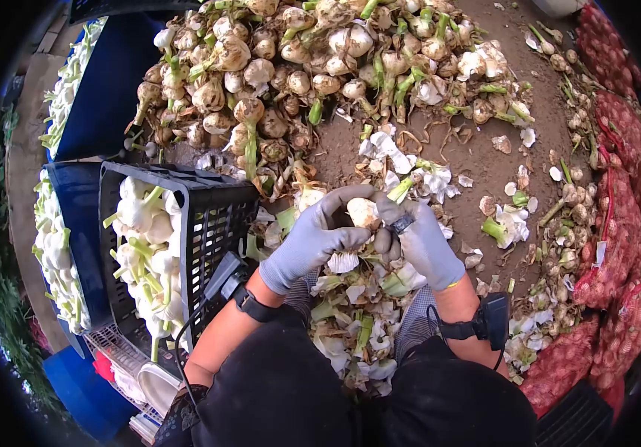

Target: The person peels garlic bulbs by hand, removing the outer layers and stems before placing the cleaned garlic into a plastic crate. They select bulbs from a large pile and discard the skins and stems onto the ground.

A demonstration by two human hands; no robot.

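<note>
A garlic bulb [364,213], pale with brownish skin, sits between my two grey-gloved hands above a heap of peelings. My left hand [313,242] grips it from the left, thumb and fingers curled round it. From the right, my right hand [426,244] closes its fingers against the bulb. A small dark piece [402,223] shows at the right fingers; what it is I cannot make out. A green garlic stem [401,191] stands out just above those fingers. White peeled skin [343,262] hangs below the left thumb.
Unpeeled garlic [261,74] is piled ahead. A black crate [216,195] of cleaned garlic stands on the left, beside blue containers [82,223] of more bulbs. Red mesh sacks [619,223] line the right. Garlic skins [358,320] cover the ground between my legs.
</note>
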